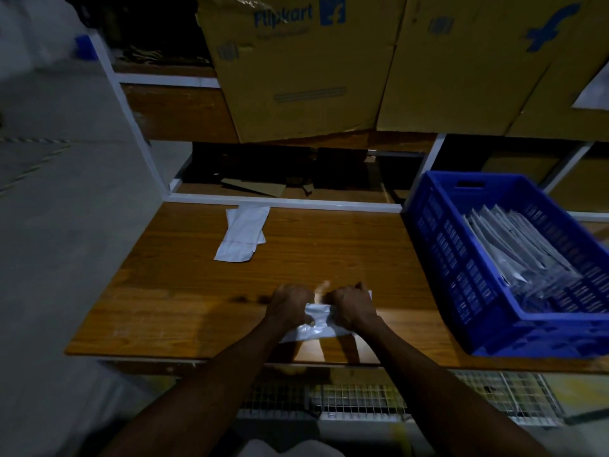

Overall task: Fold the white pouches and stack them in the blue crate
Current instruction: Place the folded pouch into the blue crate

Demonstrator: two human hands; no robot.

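The white pouch [318,321] you are working on is glossy and crumpled, bunched into a narrow band at its middle, with a flatter part showing toward the table's near edge. It lies on the wooden table [184,291] close to that edge, directly under your knuckles. Your left hand [290,306] and right hand [352,306] sit side by side, both with fingers curled round the pouch (the fingertips themselves are hidden). Farther back on the table, more white pouches [244,234] lie flat in a small pile. To your right, the blue crate [438,245] holds a row of folded pouches [514,252] leaning together.
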